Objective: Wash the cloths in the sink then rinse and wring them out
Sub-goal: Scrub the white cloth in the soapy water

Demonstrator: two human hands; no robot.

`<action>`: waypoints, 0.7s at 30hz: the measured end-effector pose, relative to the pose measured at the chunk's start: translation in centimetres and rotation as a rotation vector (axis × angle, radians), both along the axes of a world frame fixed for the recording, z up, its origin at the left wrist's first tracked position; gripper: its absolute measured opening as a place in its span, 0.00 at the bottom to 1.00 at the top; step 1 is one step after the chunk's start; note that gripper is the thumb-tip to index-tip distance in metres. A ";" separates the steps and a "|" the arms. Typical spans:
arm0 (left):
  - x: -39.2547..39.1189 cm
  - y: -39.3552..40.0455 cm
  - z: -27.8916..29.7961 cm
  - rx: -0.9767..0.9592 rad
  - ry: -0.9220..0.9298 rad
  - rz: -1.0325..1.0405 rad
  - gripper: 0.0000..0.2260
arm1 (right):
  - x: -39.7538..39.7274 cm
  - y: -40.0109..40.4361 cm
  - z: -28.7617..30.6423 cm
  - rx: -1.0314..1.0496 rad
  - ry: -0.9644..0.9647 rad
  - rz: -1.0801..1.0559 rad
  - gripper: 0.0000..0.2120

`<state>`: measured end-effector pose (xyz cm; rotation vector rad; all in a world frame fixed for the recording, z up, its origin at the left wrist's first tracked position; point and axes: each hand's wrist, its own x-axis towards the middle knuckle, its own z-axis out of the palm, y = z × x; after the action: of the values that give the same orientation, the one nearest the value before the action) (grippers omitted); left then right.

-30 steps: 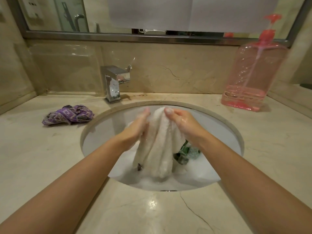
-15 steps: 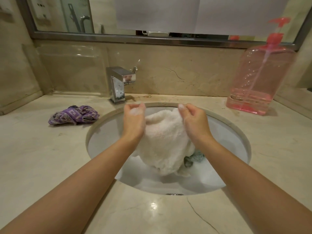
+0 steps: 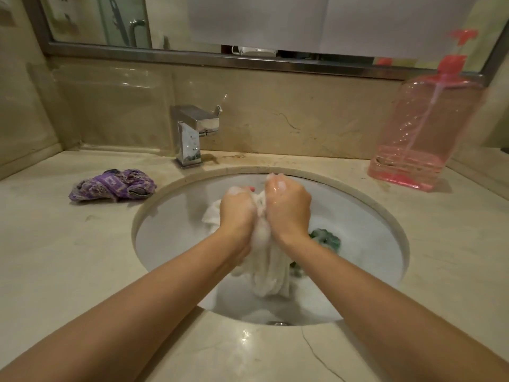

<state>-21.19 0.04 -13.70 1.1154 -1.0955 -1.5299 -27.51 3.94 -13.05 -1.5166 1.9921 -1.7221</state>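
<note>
A soapy white cloth hangs bunched over the round white sink. My left hand and my right hand grip its top side by side, knuckles close together, suds on the fingers. The cloth's lower end trails toward the sudsy water at the sink's bottom. A green cloth lies in the sink just right of my right wrist, partly hidden by my arm. A crumpled purple patterned cloth rests on the counter left of the sink.
A square chrome tap stands behind the sink, not running. A large pink pump bottle of liquid sits at the counter's back right. A mirror with a metal frame runs along the wall. The beige marble counter surrounds the sink.
My hands have come together, bunching the white cloth that was spread between them, and dropped lower into the sink. The green cloth shows more.
</note>
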 end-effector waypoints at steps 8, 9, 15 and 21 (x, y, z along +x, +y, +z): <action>0.2 1.4 1.5 0.137 0.063 -0.120 0.13 | -2.7 -1.4 -0.3 0.258 0.110 -0.057 0.17; 0.1 1.2 1.6 0.115 0.035 -0.106 0.14 | -3.5 -1.6 -0.2 0.292 0.132 -0.085 0.16; 1.9 0.2 1.5 -0.088 0.002 -0.029 0.21 | -4.7 -0.5 -0.4 0.324 -0.060 0.282 0.13; 2.5 0.5 2.1 -0.215 -0.015 -0.058 0.21 | -3.7 -0.2 -0.9 0.468 -0.054 0.672 0.23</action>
<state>-18.68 0.53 -11.60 0.9561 -1.2795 -1.4117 -31.22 3.73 -13.91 -1.6593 1.4547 -0.9433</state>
